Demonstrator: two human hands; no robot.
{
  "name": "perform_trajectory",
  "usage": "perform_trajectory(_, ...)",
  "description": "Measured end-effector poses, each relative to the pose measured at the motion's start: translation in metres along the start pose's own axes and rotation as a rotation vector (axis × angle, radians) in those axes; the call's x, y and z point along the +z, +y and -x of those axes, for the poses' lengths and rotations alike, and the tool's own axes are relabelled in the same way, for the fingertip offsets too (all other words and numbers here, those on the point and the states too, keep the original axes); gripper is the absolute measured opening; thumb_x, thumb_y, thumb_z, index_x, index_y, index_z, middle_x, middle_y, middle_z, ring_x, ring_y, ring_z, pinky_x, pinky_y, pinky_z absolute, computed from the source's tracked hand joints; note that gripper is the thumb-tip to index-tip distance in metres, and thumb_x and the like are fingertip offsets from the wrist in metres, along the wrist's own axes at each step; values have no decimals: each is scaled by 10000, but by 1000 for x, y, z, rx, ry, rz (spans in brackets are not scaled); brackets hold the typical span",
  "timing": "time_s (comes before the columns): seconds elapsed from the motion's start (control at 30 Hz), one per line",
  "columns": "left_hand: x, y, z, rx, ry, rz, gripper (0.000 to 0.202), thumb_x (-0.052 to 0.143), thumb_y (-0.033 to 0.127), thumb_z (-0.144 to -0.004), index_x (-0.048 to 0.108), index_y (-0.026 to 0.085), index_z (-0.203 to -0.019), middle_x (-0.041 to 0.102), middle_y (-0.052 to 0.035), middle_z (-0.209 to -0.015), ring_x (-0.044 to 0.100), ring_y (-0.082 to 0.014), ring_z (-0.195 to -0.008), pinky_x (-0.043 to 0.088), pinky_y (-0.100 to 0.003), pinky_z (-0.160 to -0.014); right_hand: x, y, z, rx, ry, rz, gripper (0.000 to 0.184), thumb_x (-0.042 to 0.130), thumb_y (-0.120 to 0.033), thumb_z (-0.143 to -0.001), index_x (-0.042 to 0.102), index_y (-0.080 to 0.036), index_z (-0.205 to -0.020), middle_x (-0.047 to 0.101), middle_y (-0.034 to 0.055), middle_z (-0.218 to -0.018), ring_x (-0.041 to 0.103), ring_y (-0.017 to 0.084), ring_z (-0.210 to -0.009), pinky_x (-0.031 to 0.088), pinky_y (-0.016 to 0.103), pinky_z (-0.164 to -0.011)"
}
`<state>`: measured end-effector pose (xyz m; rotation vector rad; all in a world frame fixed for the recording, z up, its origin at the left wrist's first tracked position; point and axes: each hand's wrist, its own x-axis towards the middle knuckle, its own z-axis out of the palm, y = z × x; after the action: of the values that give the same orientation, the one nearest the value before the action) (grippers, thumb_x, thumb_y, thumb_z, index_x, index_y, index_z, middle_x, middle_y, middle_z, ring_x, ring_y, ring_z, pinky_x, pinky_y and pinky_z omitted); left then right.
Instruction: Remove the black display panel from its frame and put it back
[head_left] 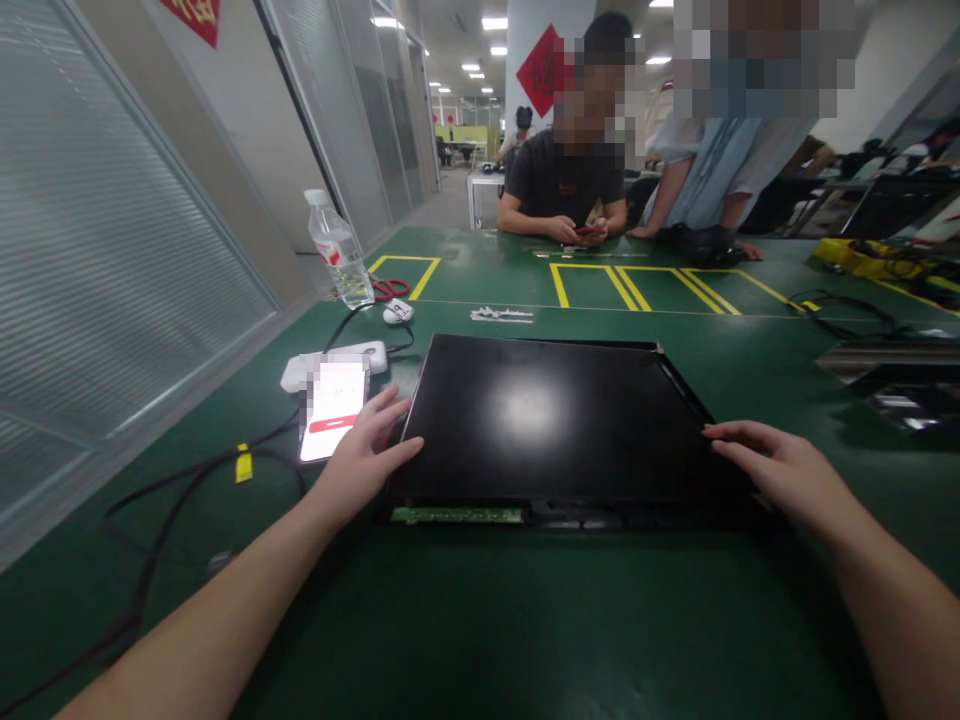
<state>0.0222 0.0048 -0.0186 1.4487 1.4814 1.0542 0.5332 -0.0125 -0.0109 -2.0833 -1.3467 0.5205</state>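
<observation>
A flat black display panel [555, 425] lies over a black frame [682, 390], whose rim shows along the back and right. A green circuit board strip [457, 515] runs along the front edge. My left hand [367, 445] is at the panel's left side, thumb on its edge and the other fingers beyond it. On the right side, my right hand [772, 465] has thumb and forefinger close together at the panel's edge, where panel and frame meet. Whether those fingertips grip the panel or the frame rim is hard to make out.
Left of the panel lie a lit phone [337, 410], a white power bank [371, 355] and black cables [161, 530]. Beyond stand a water bottle [341, 255] and red-handled scissors [390, 290]. Dark parts [896, 385] lie at right. Two people are across the green table [540, 620].
</observation>
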Motion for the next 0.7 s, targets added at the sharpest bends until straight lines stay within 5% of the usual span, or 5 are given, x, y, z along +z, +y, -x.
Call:
perform_trajectory(0.17, 1, -2, -2, -3, -19, -151, 788, 879, 670, -765, 786, 217, -1403, 397, -213, -1840, 373, -494, -1690, 374, -645, -1342, -3, -8, -1, 51, -27, -69, 462, 714, -589, -583, 840, -271, -893, 852, 105, -1113, 742, 331, -952, 566, 420, -736)
perform_trajectory(0.33, -1, -7, -5, 31, -62, -226, 858, 854, 697, -763, 758, 164, -1429, 368, -256, -1836, 389, -492, -1682, 400, -639, -1327, -1, -11, -1, 52, 24, -128, 383, 709, -575, -576, 820, -289, -804, 862, 89, -1057, 740, 381, -1131, 527, 519, -1036)
perform_trajectory(0.7, -5, -10, -10, 45, -102, -340, 811, 802, 682, -833, 739, 190, -1474, 366, -231, -1841, 375, -491, -1688, 380, -647, -1336, 2, -7, -3, 118, 46, -273, 409, 756, -566, -481, 826, -280, -765, 868, 99, -1059, 723, 387, -1113, 499, 506, -1025)
